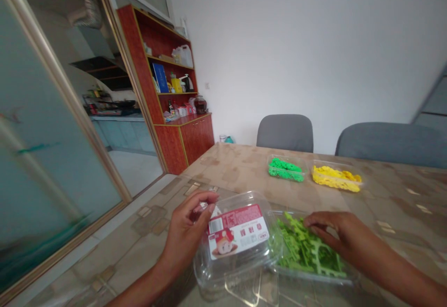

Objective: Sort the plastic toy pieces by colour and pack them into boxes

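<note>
My left hand [191,223] is closed, thumb and fingers pinched at the left edge of a clear plastic lid [240,264]. The lid carries a red and white food label [249,237] and is tilted over the table, overlapping the left side of a clear plastic box. That box [310,276] holds a pile of light-green plastic pieces [296,246] with toothed, lattice-like shapes. Bent over the right part of the pile is my right hand [337,228], its fingers closed together at the green pieces. Whether a piece is between those fingertips cannot be made out.
Farther back on the patterned table [240,167] stand a clear box of bright green pieces [285,169] and one of yellow pieces [337,178]. Two grey chairs [284,132] are behind the table. A red-brown shelf unit [167,92] and a glass sliding door [42,158] are at left.
</note>
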Action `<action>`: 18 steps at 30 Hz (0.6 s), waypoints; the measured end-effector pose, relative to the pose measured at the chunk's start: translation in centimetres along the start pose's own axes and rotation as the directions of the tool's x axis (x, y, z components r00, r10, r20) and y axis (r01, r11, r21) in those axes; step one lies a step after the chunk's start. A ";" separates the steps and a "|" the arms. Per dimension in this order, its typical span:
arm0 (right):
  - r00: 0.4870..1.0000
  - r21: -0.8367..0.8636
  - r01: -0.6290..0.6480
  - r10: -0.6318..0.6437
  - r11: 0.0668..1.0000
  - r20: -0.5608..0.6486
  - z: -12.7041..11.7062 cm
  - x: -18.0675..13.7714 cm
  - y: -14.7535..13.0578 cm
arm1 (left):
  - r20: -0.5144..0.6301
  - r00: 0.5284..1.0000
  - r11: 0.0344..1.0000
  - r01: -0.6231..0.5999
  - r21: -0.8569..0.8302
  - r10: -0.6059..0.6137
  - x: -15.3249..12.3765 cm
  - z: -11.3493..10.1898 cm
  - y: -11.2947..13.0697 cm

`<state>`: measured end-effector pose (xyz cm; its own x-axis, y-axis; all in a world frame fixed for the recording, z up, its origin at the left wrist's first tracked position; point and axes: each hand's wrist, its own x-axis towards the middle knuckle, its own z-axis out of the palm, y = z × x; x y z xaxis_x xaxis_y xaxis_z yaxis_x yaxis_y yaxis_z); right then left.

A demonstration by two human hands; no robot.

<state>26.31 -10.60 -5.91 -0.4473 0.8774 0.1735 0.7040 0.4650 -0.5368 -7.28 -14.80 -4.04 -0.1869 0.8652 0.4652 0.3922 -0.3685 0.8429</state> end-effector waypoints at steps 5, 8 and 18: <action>0.994 0.039 0.011 -0.006 0.999 -0.113 -0.5 -0.1 -0.7 | 0.033 0.998 0.999 0.045 -0.023 -0.044 -0.3 0.3 0.2; 0.977 0.061 0.040 -0.026 0.997 -0.212 -1.0 0.0 -2.3 | 0.095 0.990 0.990 0.116 -0.085 -0.108 -0.5 0.4 0.2; 0.973 0.385 0.003 -0.091 0.923 0.210 3.8 -3.6 -9.0 | 0.501 0.865 0.984 0.094 -0.151 -0.006 -4.5 1.6 1.6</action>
<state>19.53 -18.41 -4.81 -0.6155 0.7869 0.0443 0.4362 0.3870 -0.8124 -4.36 -18.72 -5.25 0.2872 0.9214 0.2619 0.2321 -0.3322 0.9142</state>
